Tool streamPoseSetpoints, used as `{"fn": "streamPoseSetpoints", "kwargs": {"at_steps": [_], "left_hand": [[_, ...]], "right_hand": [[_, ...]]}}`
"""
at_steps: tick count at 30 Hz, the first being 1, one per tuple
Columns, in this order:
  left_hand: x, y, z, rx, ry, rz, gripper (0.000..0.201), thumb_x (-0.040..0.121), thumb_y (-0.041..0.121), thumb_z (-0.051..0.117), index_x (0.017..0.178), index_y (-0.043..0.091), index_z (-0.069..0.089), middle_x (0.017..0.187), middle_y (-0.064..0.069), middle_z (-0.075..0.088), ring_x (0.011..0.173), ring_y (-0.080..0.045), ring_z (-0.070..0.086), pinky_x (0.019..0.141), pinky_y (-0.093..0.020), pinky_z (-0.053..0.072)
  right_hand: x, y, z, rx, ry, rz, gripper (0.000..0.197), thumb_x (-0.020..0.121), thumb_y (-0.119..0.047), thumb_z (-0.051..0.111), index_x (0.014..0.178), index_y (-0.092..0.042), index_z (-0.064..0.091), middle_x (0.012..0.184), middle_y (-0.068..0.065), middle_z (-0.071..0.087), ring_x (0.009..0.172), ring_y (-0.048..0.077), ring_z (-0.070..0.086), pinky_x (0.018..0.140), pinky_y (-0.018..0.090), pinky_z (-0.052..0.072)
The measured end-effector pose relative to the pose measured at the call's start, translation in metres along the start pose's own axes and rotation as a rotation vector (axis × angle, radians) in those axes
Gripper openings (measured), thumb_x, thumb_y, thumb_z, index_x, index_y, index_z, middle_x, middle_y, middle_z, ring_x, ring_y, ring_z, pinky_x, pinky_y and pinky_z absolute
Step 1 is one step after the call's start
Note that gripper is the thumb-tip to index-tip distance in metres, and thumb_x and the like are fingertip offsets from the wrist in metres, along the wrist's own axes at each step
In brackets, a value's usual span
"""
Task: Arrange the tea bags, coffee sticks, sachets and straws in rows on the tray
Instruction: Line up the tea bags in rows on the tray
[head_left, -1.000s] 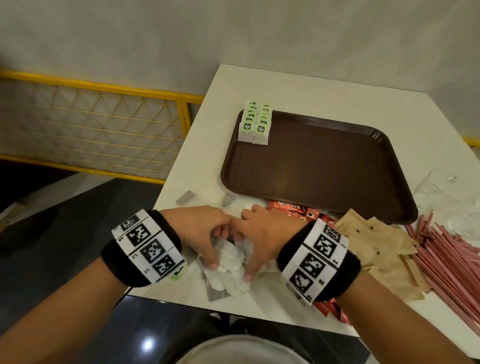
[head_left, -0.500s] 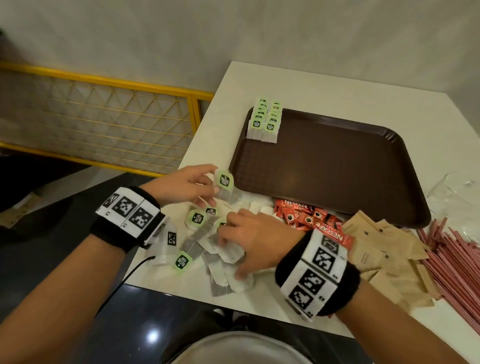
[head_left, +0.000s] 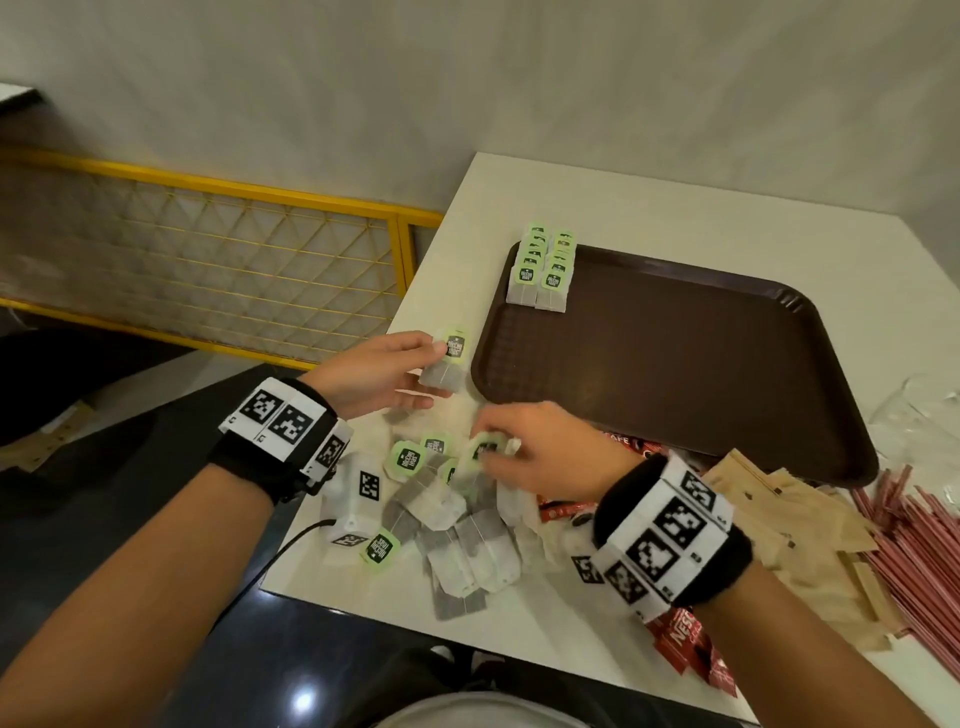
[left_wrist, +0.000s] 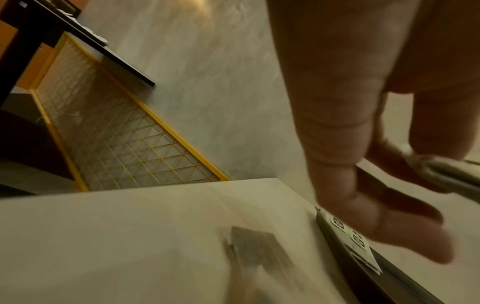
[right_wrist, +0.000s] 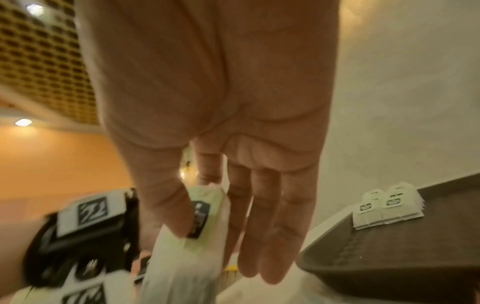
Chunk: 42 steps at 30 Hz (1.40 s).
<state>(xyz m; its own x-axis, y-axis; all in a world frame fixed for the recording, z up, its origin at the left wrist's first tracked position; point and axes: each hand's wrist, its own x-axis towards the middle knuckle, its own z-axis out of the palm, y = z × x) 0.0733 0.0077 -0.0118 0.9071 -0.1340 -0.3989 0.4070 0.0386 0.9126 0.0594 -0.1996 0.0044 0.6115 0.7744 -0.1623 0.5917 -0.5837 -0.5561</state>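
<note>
A brown tray (head_left: 675, 374) lies on the white table (head_left: 623, 208), with two short rows of green-tagged tea bags (head_left: 543, 273) in its far left corner. My left hand (head_left: 395, 371) pinches a tea bag (head_left: 447, 364) just off the tray's left edge. Over the loose pile of tea bags (head_left: 457, 525) near the front edge, my right hand (head_left: 540, 447) pinches another tea bag (right_wrist: 197, 218) by its green tag. Red coffee sticks (head_left: 685, 644), brown sachets (head_left: 789, 525) and red straws (head_left: 914, 540) lie to the right.
A yellow mesh railing (head_left: 218, 270) runs along the left beyond the table's edge. Crumpled clear plastic (head_left: 919, 415) lies right of the tray. A dark floor drops away below the table's front edge, and a wall stands behind.
My hands were together on the pile. The left hand has lifted a tea bag away toward the tray's left edge, and the right hand has picked one from the pile.
</note>
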Motion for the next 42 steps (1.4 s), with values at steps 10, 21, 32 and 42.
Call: {"fn": "streamPoseSetpoints", "kwargs": {"at_steps": [10,21,32,42], "left_hand": [[0.054,0.036,0.021,0.045,0.149,0.063,0.015,0.093,-0.001,0.048,0.088,0.012,0.054,0.101,-0.013,0.058,0.081,-0.018,0.06,0.073,-0.03,0.053],[0.152,0.058,0.024,0.321,0.299,0.049,0.029,0.088,0.019,0.064,0.116,0.01,0.062,0.085,0.004,0.058,0.071,-0.007,0.049,0.061,-0.02,0.039],[0.182,0.054,0.028,0.701,0.338,0.097,0.024,0.087,0.023,0.065,0.106,0.01,0.065,0.107,-0.01,0.068,0.087,-0.021,0.063,0.09,-0.033,0.051],[0.174,0.045,0.028,0.915,0.213,0.222,0.045,0.073,0.015,0.078,0.112,0.015,0.056,0.108,-0.004,0.053,0.09,-0.014,0.048,0.071,-0.023,0.036]], "right_hand": [[0.05,0.07,-0.055,0.773,0.253,0.46,0.028,0.087,0.005,0.057,0.107,-0.011,0.047,0.106,0.013,0.056,0.076,0.018,0.059,0.05,0.022,0.056],[0.112,0.137,-0.097,0.629,0.281,0.701,0.029,0.091,0.002,0.051,0.117,-0.007,0.058,0.114,0.013,0.061,0.094,0.02,0.057,0.083,0.033,0.05],[0.143,0.155,-0.094,0.508,0.373,0.768,0.014,0.081,-0.002,0.067,0.086,-0.011,0.057,0.103,0.015,0.065,0.102,0.03,0.064,0.09,0.043,0.053],[0.133,0.152,-0.084,0.376,0.349,0.827,0.039,0.072,-0.027,0.08,0.083,-0.013,0.046,0.097,0.006,0.058,0.096,0.022,0.061,0.087,0.039,0.053]]}}
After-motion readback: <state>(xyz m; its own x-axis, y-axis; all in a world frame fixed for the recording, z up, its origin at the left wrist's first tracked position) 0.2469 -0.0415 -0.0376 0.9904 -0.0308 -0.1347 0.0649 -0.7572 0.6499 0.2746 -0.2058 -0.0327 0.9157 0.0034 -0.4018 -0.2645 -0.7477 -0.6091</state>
